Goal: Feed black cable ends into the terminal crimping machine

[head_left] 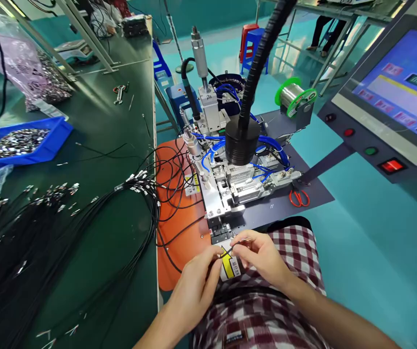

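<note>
Between my two hands runs a thin black cable, held just above my lap at the front of the bench machine. My left hand pinches it between thumb and forefinger. Close beside it, my right hand pinches the cable near its end, where fine light wires stick out. Below the fingers is a white label with a yellow arrow. The metal machine with blue air tubes stands directly ahead of both hands. A bundle of black cables lies to the left, its pale ends fanned over the orange board.
On the green table are a blue tray of small metal parts, wrenches and heaps of black cables. Red-handled scissors, a wire spool and a control screen are right. A black hose hangs over the machine.
</note>
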A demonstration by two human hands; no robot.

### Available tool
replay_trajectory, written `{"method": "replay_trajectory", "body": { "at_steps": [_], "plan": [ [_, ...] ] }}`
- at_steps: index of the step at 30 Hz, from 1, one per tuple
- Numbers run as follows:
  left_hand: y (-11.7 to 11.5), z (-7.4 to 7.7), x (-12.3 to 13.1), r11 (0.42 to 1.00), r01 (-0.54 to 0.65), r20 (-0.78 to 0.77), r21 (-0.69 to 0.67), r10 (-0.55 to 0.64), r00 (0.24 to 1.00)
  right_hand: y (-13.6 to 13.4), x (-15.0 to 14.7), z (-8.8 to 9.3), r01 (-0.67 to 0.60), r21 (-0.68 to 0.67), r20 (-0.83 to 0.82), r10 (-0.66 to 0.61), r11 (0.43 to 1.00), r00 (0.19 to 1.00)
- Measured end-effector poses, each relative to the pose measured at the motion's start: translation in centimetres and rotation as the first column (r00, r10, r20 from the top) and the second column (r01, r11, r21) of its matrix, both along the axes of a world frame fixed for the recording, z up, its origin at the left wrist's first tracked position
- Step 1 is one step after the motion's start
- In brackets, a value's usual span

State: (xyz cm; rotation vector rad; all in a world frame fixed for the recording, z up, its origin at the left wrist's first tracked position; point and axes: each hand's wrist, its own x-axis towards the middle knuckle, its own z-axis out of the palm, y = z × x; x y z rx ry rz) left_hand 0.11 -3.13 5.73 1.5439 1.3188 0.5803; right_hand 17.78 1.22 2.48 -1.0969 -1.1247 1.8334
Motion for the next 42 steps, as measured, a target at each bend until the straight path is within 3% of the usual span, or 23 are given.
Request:
{"method": "replay_trajectory", "body": {
  "at_steps": [5, 9, 14, 22, 26, 28, 30, 32, 34, 35, 36, 38, 40, 42],
  "plan": [
    [1.4, 0.8, 1.4, 0.998, -0.039, 0.07, -0.047, 0.042, 0.997, 0.3, 0.1, 0.2, -0.051, 0.195, 0.183, 0.015, 0.979, 0.983],
    [2.4, -0.1, 2.2, 0.996, -0.09, 0.125, 0.025, 0.086, 0.988, 0.9, 1.3, 0.7, -0.144, 0.251, 0.25, 0.08, 0.957, 0.965],
    [2.5, -1.4, 2.2, 0.978, -0.206, 0.183, -0.006, 0.204, 0.962, 1.4, 2.8, 1.3, -0.089, 0.16, 0.303, 0.037, 0.983, 0.952],
    [2.5, -1.5, 2.2, 0.954, -0.228, 0.266, -0.195, 0.276, 0.924, 0.9, 1.2, 0.6, 0.052, 0.048, 0.202, -0.061, 0.997, 0.977],
    [2.6, -1.9, 2.2, 0.949, -0.252, 0.268, -0.192, 0.297, 0.916, 0.5, 0.7, 0.5, 0.061, 0.003, 0.172, -0.061, 0.998, 0.983],
    [2.5, -2.1, 2.2, 0.956, -0.265, 0.22, -0.126, 0.287, 0.932, 0.2, 0.6, 0.5, 0.064, 0.069, 0.225, -0.079, 0.996, 0.971],
    [2.3, -2.2, 2.3, 0.966, -0.258, 0.117, 0.017, 0.255, 0.96, -0.2, 0.5, 0.7, 0.034, 0.3, 0.373, -0.15, 0.953, 0.916],
    [2.0, -2.1, 2.3, 0.966, -0.2, -0.011, 0.162, 0.205, 0.979, -0.4, 0.4, 1.0, -0.092, 0.563, 0.512, -0.259, 0.821, 0.819],
    [1.9, -2.0, 2.3, 0.968, -0.125, -0.091, 0.218, 0.148, 0.985, -0.2, 0.6, 1.4, -0.25, 0.674, 0.591, -0.304, 0.695, 0.748],
    [1.9, -2.0, 2.3, 0.974, -0.1, -0.091, 0.204, 0.121, 0.988, 0.0, 0.7, 1.6, -0.299, 0.67, 0.619, -0.289, 0.679, 0.731],
    [1.9, -2.0, 2.3, 0.982, -0.089, -0.06, 0.167, 0.1, 0.993, 0.3, 0.8, 1.8, -0.326, 0.639, 0.641, -0.248, 0.697, 0.726],
    [2.2, -2.0, 2.2, 0.993, -0.097, 0.057, 0.063, 0.093, 0.994, 1.0, 1.2, 2.0, -0.324, 0.528, 0.649, -0.127, 0.785, 0.75],
    [2.6, -2.1, 2.1, 0.992, -0.118, 0.161, -0.04, 0.123, 0.979, 1.6, 1.5, 2.1, -0.293, 0.39, 0.594, 0.004, 0.873, 0.804],
    [2.9, -2.1, 2.1, 0.98, -0.151, 0.22, -0.131, 0.177, 0.959, 2.1, 1.7, 1.9, -0.263, 0.271, 0.501, 0.098, 0.926, 0.86]
  ]
}}
